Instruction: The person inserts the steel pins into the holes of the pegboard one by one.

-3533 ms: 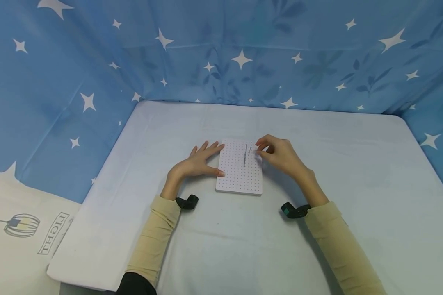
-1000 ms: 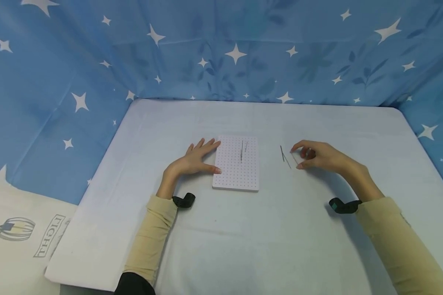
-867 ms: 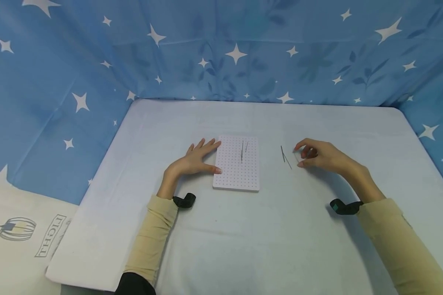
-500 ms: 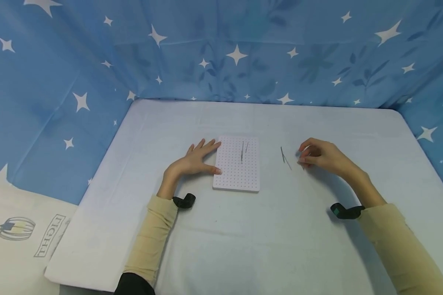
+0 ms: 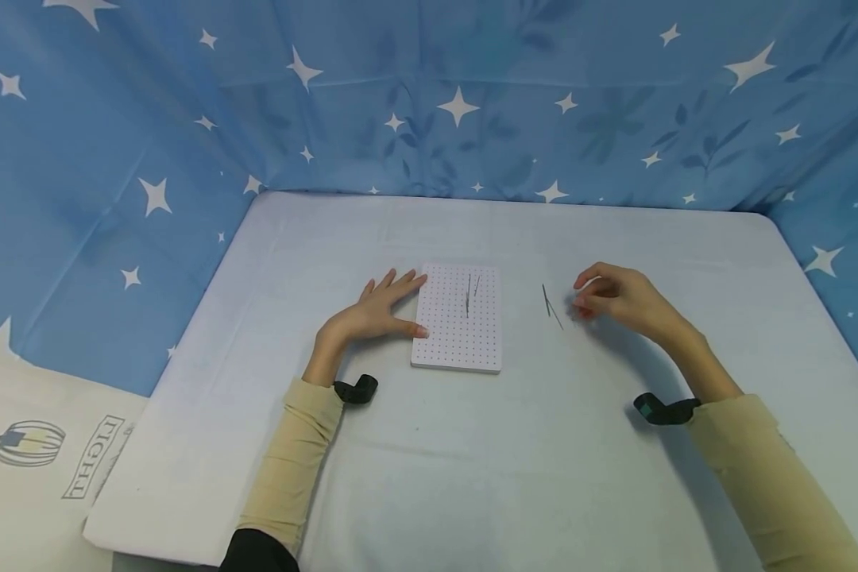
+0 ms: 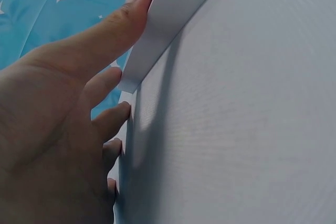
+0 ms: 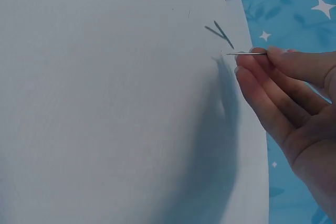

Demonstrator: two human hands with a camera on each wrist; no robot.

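Note:
A white pegboard (image 5: 465, 349) with rows of small holes lies on the table. Several thin metal needles (image 5: 468, 295) stand upright in its upper part; their shafts show at the top of the left wrist view. My left hand (image 5: 372, 318) is spread at the board's left side, thumb and index finger touching its edge, fingers nearly straight. To the right, my right hand (image 5: 618, 302) pinches a needle (image 7: 247, 53) between thumb and fingertips, roughly level above the table. Two loose needles (image 5: 547, 300) lie crossed on the table between the board and my right hand.
The table (image 5: 429, 461) has a white cover. Behind it and at its sides hangs a blue curtain (image 5: 429, 95) with white stars. A cream printed cloth (image 5: 36, 477) is at the left.
My right hand has gone from the board out to the loose needles on the right, and then lifted slightly with a needle between its fingertips. My left hand stays at the board.

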